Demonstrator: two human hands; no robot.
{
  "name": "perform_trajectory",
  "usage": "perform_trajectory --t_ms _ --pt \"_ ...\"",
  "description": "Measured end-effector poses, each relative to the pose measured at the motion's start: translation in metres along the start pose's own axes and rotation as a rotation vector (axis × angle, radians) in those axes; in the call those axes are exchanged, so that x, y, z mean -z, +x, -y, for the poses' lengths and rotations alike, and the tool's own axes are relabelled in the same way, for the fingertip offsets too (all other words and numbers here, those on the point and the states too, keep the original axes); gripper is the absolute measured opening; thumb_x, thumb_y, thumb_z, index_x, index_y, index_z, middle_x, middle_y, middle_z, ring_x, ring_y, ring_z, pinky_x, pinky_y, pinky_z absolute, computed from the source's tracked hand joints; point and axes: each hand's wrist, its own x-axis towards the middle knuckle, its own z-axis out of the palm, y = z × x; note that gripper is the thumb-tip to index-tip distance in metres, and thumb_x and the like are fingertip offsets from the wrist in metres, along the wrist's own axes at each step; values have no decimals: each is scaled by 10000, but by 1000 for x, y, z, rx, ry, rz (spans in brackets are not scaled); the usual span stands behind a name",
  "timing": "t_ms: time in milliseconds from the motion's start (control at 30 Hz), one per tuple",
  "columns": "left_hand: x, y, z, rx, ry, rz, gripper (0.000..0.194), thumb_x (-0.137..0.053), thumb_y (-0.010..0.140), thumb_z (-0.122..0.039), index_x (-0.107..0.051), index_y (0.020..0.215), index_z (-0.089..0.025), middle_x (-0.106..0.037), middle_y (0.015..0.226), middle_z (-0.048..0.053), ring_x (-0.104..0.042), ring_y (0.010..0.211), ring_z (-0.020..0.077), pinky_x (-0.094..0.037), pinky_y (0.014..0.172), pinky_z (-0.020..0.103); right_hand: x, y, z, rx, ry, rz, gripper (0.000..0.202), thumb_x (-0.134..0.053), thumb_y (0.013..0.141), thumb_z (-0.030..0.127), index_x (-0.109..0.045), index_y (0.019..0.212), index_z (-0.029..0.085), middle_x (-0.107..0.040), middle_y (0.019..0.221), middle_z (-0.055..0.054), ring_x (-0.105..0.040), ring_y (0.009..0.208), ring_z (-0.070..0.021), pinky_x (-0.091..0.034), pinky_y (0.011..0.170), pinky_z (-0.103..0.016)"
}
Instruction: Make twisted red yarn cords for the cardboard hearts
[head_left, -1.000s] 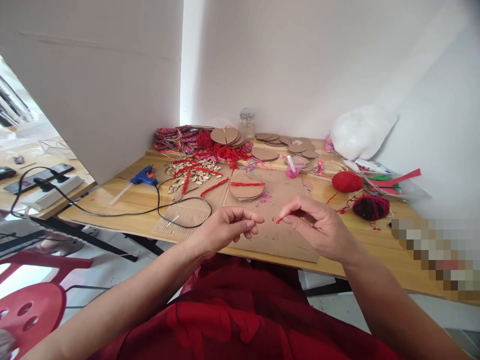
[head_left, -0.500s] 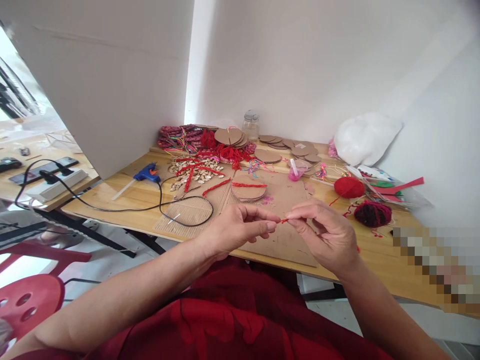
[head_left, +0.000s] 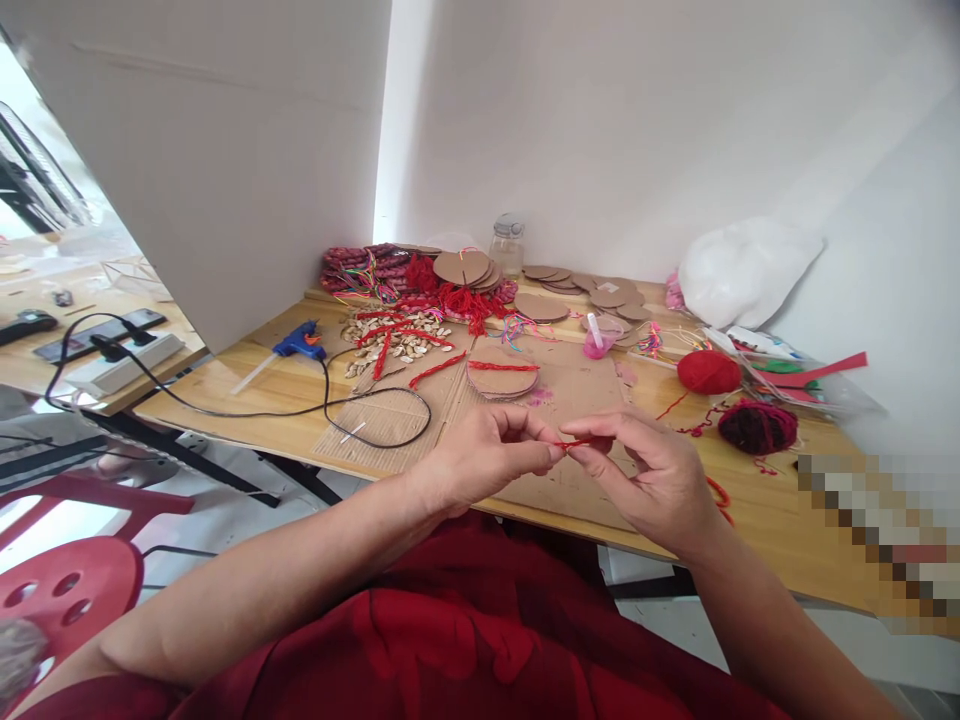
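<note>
Fingertip to fingertip, both hands pinch a thin piece of red yarn [head_left: 574, 443] above the front of the cardboard sheet. My left hand [head_left: 491, 450] has its thumb and forefinger closed on one end. My right hand [head_left: 645, 465] grips the yarn close beside, its other fingers curled. A red loop [head_left: 720, 498] shows past the right hand; whether it is the same yarn is hidden. Behind the hands lies a round cardboard disc [head_left: 501, 382] with a red braided strip [head_left: 504, 366] across it. Another red strip [head_left: 437, 371] rests just left of the disc.
A blue glue gun [head_left: 301, 341] with a looping black cord lies left, beside a pile of shells [head_left: 405, 342]. Cardboard discs [head_left: 541, 307] and a glass jar [head_left: 508, 246] stand at the back. A red yarn ball [head_left: 709, 372] and a dark yarn ball [head_left: 757, 427] sit right.
A little more red yarn now shows between the fingertips, and the red loop beyond my right hand has come into fuller view. The whole view has shifted slightly.
</note>
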Motion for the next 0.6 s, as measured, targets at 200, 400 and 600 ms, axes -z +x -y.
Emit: perform_trajectory --t_ms 200,400,600 --pt "2 -2 1 1 71 7 204 -742 735 -333 -678 775 -143 -634 719 11 -524 679 117 -372 661 260 2 1 2 0 10 30 129 -653 902 139 -683 984 235 -678 893 -21 -636 813 -162 -501 713 -301" --pt "3 -1 4 4 42 28 209 -750 737 -335 -681 782 -144 -630 709 6 -534 679 117 -390 668 256 3 2 3 -6 -2 77 65 -639 911 158 -665 917 217 -649 826 -17 -601 758 -155 -474 696 -302" --pt "12 -2 6 -12 73 38 244 -698 829 -395 -728 836 -153 -671 724 17 -558 672 102 -378 615 218 5 4 4 -6 -7 100 73 -607 925 140 -644 918 202 -631 832 -13 -579 773 -146 -453 718 -296"
